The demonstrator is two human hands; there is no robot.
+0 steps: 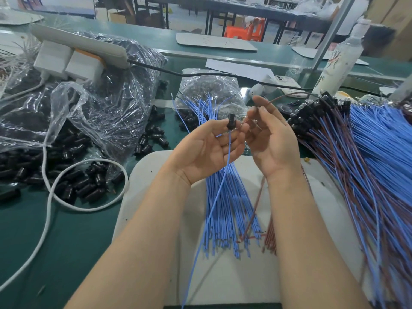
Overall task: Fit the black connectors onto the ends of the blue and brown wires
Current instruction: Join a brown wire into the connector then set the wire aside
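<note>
My left hand point(209, 150) is palm up and pinches a black connector point(231, 122) at its fingertips. A blue wire point(214, 201) hangs down from the connector across my palm. My right hand point(270, 139) is beside it and pinches a brown wire point(283, 98) that arcs up and to the right. The brown wire's end points toward the connector. Loose blue wires point(225, 210) and brown wires point(270, 237) lie on the white pad point(227, 277) under my hands.
Loose black connectors point(73, 181) and clear bags of them point(107, 103) cover the green table at left. A white cable point(48, 210) loops there. Finished wires with connectors point(365, 166) are piled at right. A white bottle point(338, 61) and a phone point(286, 82) stand behind.
</note>
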